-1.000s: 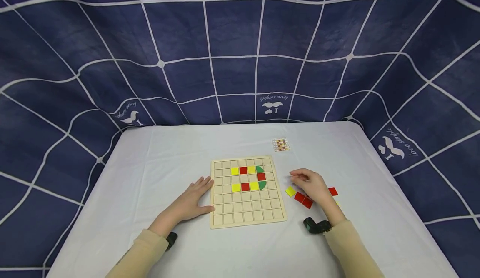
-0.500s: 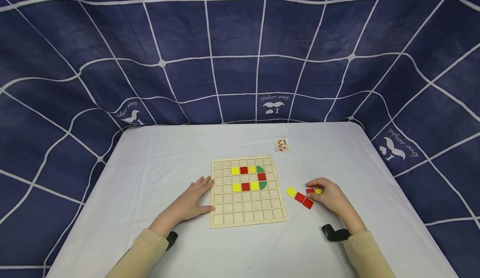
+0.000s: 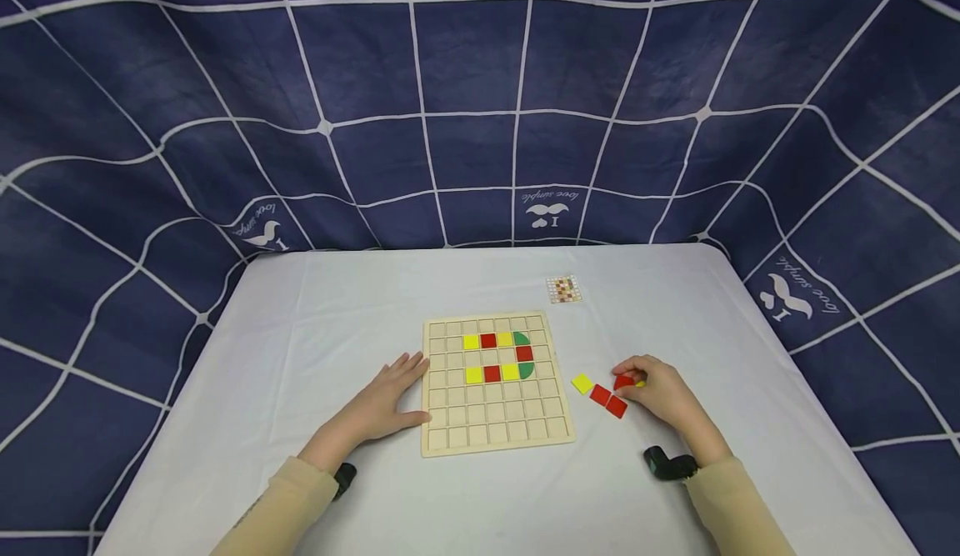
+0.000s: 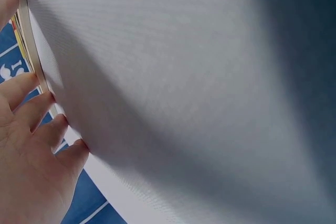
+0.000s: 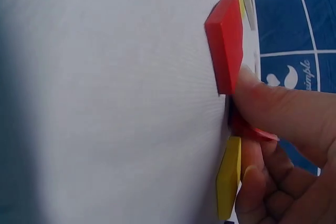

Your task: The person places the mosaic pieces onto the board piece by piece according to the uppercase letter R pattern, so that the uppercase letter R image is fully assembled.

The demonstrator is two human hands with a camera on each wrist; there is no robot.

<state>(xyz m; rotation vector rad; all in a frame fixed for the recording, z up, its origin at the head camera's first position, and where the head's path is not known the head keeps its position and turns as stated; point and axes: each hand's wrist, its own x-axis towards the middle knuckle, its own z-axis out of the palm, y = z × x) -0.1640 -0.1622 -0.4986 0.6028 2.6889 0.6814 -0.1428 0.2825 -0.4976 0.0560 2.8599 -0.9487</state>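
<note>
A wooden grid board [image 3: 495,423] lies on the white table, with yellow, red and green tiles [image 3: 497,357] in its upper rows. My left hand [image 3: 382,404] rests flat on the cloth, fingertips [image 4: 50,98] against the board's left edge [image 4: 32,51]. To the right of the board, my right hand [image 3: 663,395] pinches a red tile [image 3: 623,382] between thumb [image 5: 278,111] and fingers, one edge raised off the table. A yellow tile [image 5: 229,178] lies by those fingers. Just left of them sit a loose yellow tile [image 3: 582,383] and two red tiles [image 3: 607,400].
A small pattern card [image 3: 562,289] lies behind the board near the table's [image 3: 315,314] far side. A dark blue cloth with white lines [image 3: 480,97] hangs behind and around the table. Black wrist-camera mounts [image 3: 663,463] sit at both cuffs.
My right hand has moved right and back from near the board to the loose tiles and has taken hold of a red tile there. The left hand stays still.
</note>
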